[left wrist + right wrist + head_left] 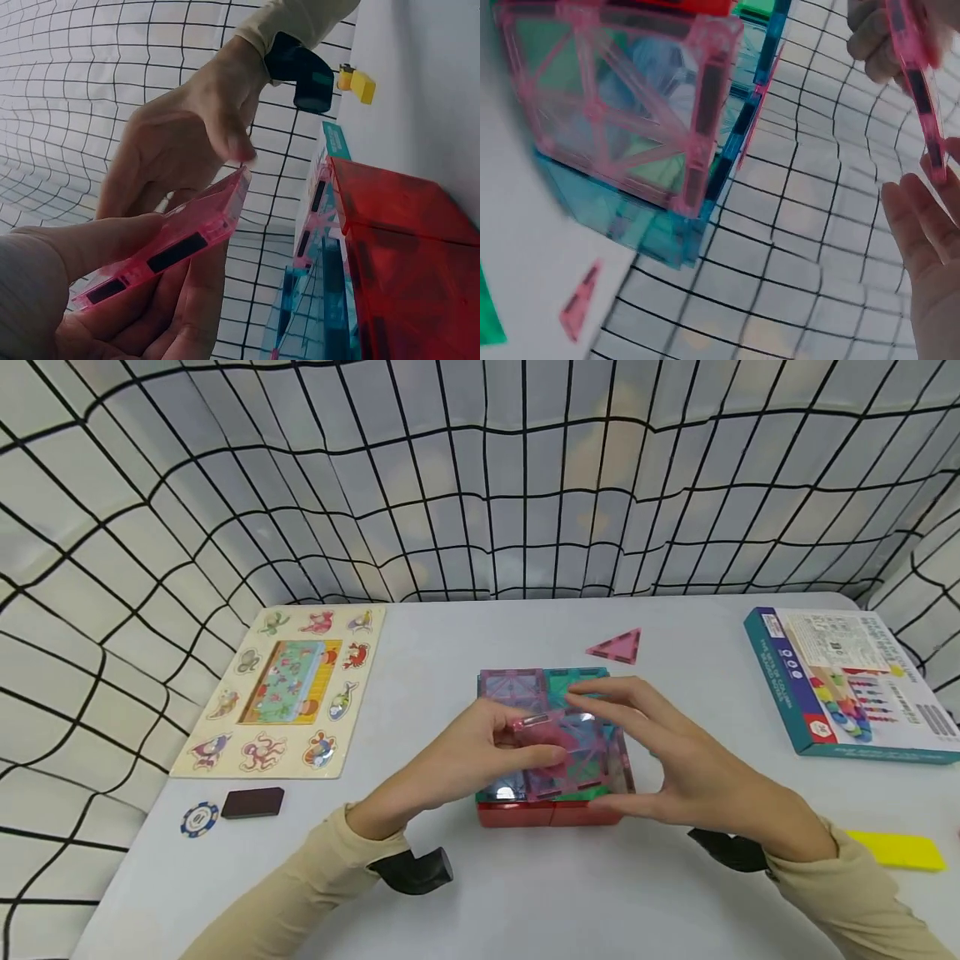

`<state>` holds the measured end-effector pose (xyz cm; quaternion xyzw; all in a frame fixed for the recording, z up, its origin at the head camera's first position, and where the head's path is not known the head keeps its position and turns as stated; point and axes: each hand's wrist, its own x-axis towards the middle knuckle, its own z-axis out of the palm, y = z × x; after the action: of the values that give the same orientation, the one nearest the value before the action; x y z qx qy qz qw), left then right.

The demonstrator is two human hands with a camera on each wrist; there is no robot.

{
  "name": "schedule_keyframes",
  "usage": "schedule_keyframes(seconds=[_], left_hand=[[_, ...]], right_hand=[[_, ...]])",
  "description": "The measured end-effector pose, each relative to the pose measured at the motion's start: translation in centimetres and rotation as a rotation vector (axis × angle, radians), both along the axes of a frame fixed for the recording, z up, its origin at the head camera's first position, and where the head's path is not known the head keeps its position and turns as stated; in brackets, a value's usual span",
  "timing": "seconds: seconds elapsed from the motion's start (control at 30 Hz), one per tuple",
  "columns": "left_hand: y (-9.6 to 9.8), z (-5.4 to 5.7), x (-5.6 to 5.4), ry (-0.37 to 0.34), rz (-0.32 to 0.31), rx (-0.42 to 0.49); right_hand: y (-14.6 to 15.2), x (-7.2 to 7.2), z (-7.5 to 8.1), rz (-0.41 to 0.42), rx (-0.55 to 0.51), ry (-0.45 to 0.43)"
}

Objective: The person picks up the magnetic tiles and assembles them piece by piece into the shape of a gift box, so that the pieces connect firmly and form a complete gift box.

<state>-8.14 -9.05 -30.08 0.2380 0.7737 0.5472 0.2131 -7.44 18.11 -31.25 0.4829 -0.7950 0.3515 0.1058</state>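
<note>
My left hand (468, 747) pinches a square pink see-through magnetic tile (195, 221) between thumb and fingers, tilted above a block of magnetic tiles. Around its other side is my right hand (678, 764), thumb and fingers spread apart and only loosely bent. In the right wrist view its fingers (915, 217) come close to the tile's end; whether they touch is unclear. The block beneath has a red front wall (517, 815), with pink (513, 683), teal (573, 677) and blue squares. A pink triangular tile (621, 647) lies behind it.
A picture puzzle board (294, 735) lies at left, with a dark brown block (252, 802) and a blue-white chip (199, 819) before it. At right are a boxed toy (870, 685) and a yellow piece (900, 851). Black netting (525, 510) rises behind the table.
</note>
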Motion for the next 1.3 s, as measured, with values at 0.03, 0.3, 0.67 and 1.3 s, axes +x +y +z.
schedule_keyframes(seconds=[0.03, 0.3, 0.67, 1.3], left_hand=[[0.1, -0.1, 0.0, 0.006, -0.004, -0.007], [0.3, -0.4, 0.6, -0.026, 0.009, 0.011], [-1.2, -3.2, 0.9, 0.751, -0.038, -0.397], [-1.4, -5.1, 0.8, 0.844, -0.102, -0.65]], right_hand=[[-0.4, 0.1, 0.1, 0.008, 0.004, 0.029], [-0.9, 0.6, -0.3, -0.101, 0.129, 0.189], [2.2, -0.4, -2.3, -0.207, 0.122, -0.089], [1.7, -1.3, -3.1, -0.25, 0.252, -0.137]])
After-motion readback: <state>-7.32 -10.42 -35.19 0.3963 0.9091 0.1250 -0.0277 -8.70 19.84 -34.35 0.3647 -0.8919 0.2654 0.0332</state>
